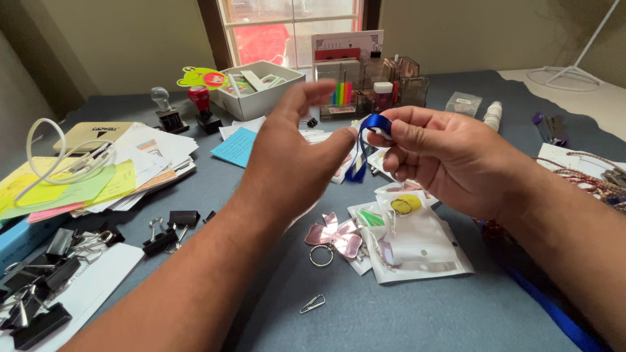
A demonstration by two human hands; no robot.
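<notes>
Both hands were raised above the grey table [404, 313], mid-scene; right hand [443, 156] pinched a loop of blue ribbon [366, 140] between thumb and forefinger, other fingers curled in, likely to keep the loop from slipping; ribbon tail hung down toward the table just left of that hand. Left hand [297, 153] was spread, fingers loose and apart, thumb tip just beside the ribbon; contact unclear, so it looked like steadying rather than gripping. Below, near: clear plastic pouches [417, 244] and a pink pinwheel keyring [336, 238], stacked close, within reach; black binder clips [39, 287] near left; paper stack [140, 163] far left; white box [261, 85] far centre by the window.
</notes>
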